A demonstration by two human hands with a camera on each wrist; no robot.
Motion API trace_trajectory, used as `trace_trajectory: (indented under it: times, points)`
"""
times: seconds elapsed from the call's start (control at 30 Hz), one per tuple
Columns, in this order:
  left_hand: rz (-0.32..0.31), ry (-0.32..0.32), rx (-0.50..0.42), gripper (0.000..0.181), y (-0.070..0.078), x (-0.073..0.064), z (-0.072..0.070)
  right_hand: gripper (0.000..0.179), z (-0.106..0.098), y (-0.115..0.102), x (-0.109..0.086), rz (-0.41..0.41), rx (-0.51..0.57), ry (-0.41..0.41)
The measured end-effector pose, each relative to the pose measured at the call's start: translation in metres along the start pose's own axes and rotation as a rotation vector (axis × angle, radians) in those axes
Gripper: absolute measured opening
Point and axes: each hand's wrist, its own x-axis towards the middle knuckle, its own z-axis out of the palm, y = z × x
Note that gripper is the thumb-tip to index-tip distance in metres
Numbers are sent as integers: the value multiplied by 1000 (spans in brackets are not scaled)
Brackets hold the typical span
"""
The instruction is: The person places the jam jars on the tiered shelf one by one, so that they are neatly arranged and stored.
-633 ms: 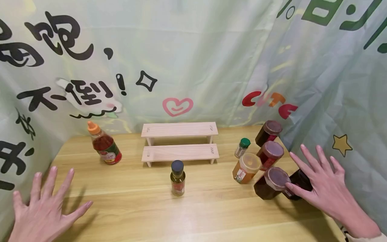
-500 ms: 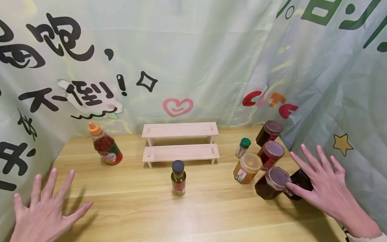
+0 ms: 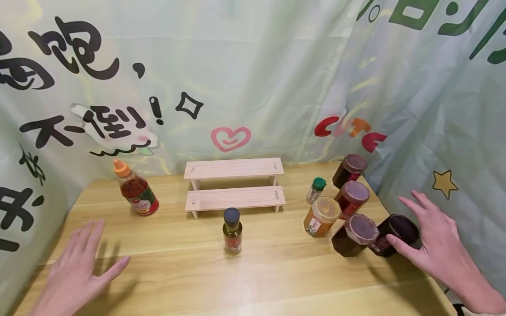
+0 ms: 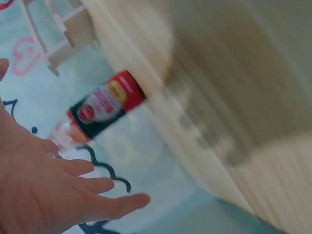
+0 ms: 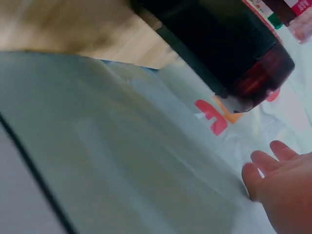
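Note:
My left hand (image 3: 77, 270) hovers over the table's left side, fingers straight and thumb spread, holding nothing. Beyond it stands a red sauce squeeze bottle (image 3: 139, 195) with an orange nozzle cap; the left wrist view shows its label (image 4: 105, 105). At the far right my right hand (image 3: 440, 241) is loosely extended beside a dark octagonal jar (image 3: 389, 241), thumb near the jar's side. In the right wrist view this jar (image 5: 219, 44) looms large, apart from the fingers (image 5: 265, 163). Another dark jar (image 3: 349, 241) stands left of it.
A honey-coloured jar (image 3: 321, 221), a red jar (image 3: 349, 204), a rear dark jar (image 3: 347, 173) and a green-capped shaker (image 3: 315, 193) cluster at right. A dark-capped small bottle (image 3: 233, 237) stands before the two-step wooden rack (image 3: 235, 198). A printed curtain (image 3: 269, 87) borders the table (image 3: 272, 281).
My left hand has shifted slightly right, its fingers drawn closer together. The right hand has moved right, uncovering more of the rightmost dark jar, its fingers less spread. Jars and bottles stay put.

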Motion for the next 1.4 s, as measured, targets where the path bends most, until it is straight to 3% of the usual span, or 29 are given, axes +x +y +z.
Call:
trace_trajectory:
  times: [0.23, 0.43, 0.67, 0.9, 1.03, 1.1, 1.27, 1.4]
  points:
    - [84, -3, -249, 110, 33, 30, 6, 100, 6, 6, -12, 163, 142, 5]
    - [183, -24, -384, 106, 46, 60, 24, 103, 19, 9, -27, 260, 218, 73]
    - [169, -151, -552, 107, 60, 89, 39, 109, 32, 15, -39, 367, 339, 58]
    - [185, -232, -690, 116, 75, 124, 67, 108, 48, 24, -44, 440, 495, 29]
    - [179, -242, -766, 120, 81, 145, 75, 104, 56, 27, -47, 426, 549, 40]
    - [184, -241, -767, 121, 83, 154, 76, 102, 59, 28, -46, 403, 642, 67]
    - [162, -285, -756, 118, 82, 167, 79, 98, 67, 32, -44, 336, 757, 118]
    - [134, -338, -799, 115, 81, 171, 80, 98, 68, 32, -44, 335, 676, 114]
